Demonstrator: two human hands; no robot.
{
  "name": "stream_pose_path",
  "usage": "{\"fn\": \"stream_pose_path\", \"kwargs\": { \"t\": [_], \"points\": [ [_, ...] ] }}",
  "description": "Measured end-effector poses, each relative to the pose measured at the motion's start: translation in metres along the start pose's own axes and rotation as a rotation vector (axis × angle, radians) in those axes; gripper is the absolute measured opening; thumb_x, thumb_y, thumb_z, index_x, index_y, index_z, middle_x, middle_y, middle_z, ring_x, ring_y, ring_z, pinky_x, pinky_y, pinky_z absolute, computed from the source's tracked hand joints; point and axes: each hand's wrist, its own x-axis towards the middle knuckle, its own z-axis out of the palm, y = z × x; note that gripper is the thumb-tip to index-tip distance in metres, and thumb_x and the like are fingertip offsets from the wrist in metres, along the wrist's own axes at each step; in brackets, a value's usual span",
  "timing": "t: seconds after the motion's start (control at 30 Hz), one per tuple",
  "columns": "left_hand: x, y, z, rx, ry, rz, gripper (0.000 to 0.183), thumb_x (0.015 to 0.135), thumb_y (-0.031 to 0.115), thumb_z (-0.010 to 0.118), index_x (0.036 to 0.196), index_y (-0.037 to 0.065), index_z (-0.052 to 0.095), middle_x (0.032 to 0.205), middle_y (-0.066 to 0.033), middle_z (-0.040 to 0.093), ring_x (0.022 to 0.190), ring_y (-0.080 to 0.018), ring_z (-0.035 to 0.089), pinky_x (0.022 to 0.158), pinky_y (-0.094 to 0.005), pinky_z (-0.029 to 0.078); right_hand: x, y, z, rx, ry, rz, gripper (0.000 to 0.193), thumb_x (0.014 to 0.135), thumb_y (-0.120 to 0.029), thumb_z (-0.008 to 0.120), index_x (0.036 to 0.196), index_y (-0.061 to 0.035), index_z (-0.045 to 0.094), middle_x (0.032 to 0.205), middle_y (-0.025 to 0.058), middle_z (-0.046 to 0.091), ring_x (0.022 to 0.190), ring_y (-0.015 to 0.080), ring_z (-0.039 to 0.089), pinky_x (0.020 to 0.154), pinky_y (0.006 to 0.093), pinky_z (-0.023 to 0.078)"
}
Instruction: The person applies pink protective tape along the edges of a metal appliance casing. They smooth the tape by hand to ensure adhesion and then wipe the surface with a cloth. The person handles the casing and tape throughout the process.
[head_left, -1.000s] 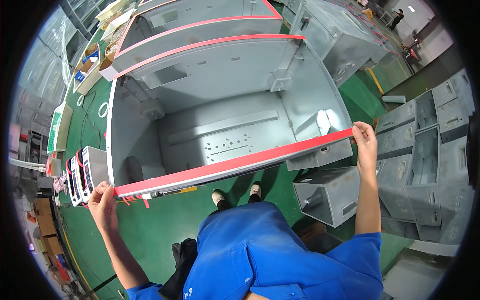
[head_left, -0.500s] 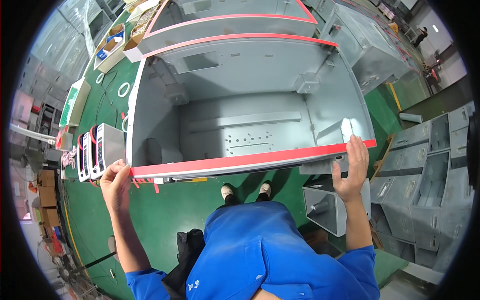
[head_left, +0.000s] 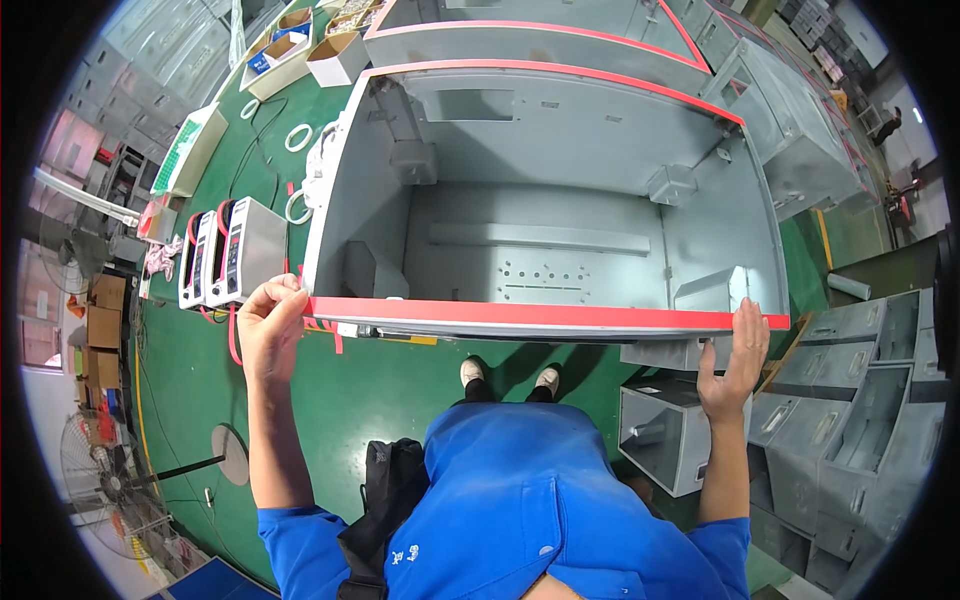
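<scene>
A large grey metal cabinet (head_left: 540, 212) lies open side up in front of me, its rim lined with red tape. Along the near rim runs a red tape strip (head_left: 530, 316). At its left end, by the near left corner, my left hand (head_left: 268, 325) is closed, thumb and fingers pinched on the strip's end. My right hand (head_left: 735, 365) rests with outstretched fingers on the strip close to the near right corner, thumb apart below the rim. Inside the cabinet are a long raised bar, a group of small holes and small corner brackets.
A second red-rimmed cabinet (head_left: 540, 45) adjoins the far side. Two white boxy devices with red cables (head_left: 243, 252) sit to the left, near white rings (head_left: 298, 138) and cartons (head_left: 338, 58). A grey box (head_left: 665, 440) stands on the floor at right, beside stacked metal cabinets (head_left: 865, 380). A fan (head_left: 112, 482) stands lower left.
The whole view has shifted, so the cabinet and both hands appear farther right in the picture. Both hands keep about the same places on the near rim.
</scene>
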Motion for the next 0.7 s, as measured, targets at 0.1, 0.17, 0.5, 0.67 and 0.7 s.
{"fn": "stream_pose_path", "kwargs": {
  "t": [0.1, 0.17, 0.5, 0.67, 0.7],
  "points": [
    [0.0, 0.0, 0.001, 0.008, 0.008, -0.004, 0.012, 0.075, -0.006, 0.058, 0.066, 0.001, 0.053, 0.075, -0.0005, 0.047, 0.044, 0.0008, 0.032, 0.038, -0.0155, 0.02, 0.002, -0.002, -0.001, -0.005, 0.0, -0.001, 0.053, 0.072, -0.003, 0.057, 0.121, 0.0035, 0.04, 0.125, 0.0218, 0.043, 0.119, 0.0377, 0.038, 0.1, 0.0493, 0.026],
    [0.002, 0.0, 0.0, 0.015, -0.006, 0.002, 0.012, 0.074, -0.006, 0.058, 0.066, 0.001, 0.053, 0.075, -0.0004, 0.048, 0.044, 0.0006, 0.033, 0.039, -0.0158, 0.02, 0.002, -0.001, 0.0, 0.003, 0.005, 0.0, 0.052, 0.073, -0.003, 0.057, 0.121, 0.0036, 0.04, 0.125, 0.0218, 0.043, 0.119, 0.0376, 0.038, 0.1, 0.0492, 0.026],
    [0.003, -0.006, -0.004, 0.03, 0.02, 0.044, 0.012, 0.074, -0.006, 0.059, 0.067, 0.003, 0.054, 0.084, -0.0014, 0.05, 0.049, -0.0004, 0.035, 0.042, -0.016, 0.023, 0.008, -0.015, 0.003, 0.032, 0.048, 0.008, 0.052, 0.073, -0.009, 0.058, 0.121, 0.0043, 0.04, 0.125, 0.0233, 0.043, 0.12, 0.038, 0.037, 0.1, 0.0491, 0.024],
    [0.001, -0.002, 0.004, 0.07, 0.047, 0.053, 0.013, 0.072, -0.006, 0.06, 0.065, 0.002, 0.053, 0.079, -0.0007, 0.05, 0.048, -0.0008, 0.035, 0.042, -0.0165, 0.022, 0.027, -0.058, 0.013, 0.148, 0.03, -0.097, 0.052, 0.073, -0.012, 0.059, 0.119, 0.004, 0.042, 0.123, 0.0233, 0.044, 0.117, 0.0375, 0.04, 0.1, 0.0489, 0.026],
    [0.001, -0.002, 0.0, 0.067, 0.011, 0.04, 0.013, 0.072, -0.006, 0.06, 0.065, 0.002, 0.053, 0.078, -0.0001, 0.049, 0.048, -0.0007, 0.035, 0.041, -0.0171, 0.022, 0.031, -0.067, 0.016, 0.16, 0.028, -0.125, 0.052, 0.071, -0.014, 0.06, 0.117, 0.004, 0.044, 0.121, 0.0225, 0.047, 0.116, 0.0362, 0.042, 0.1, 0.0478, 0.027]
  ]
}}
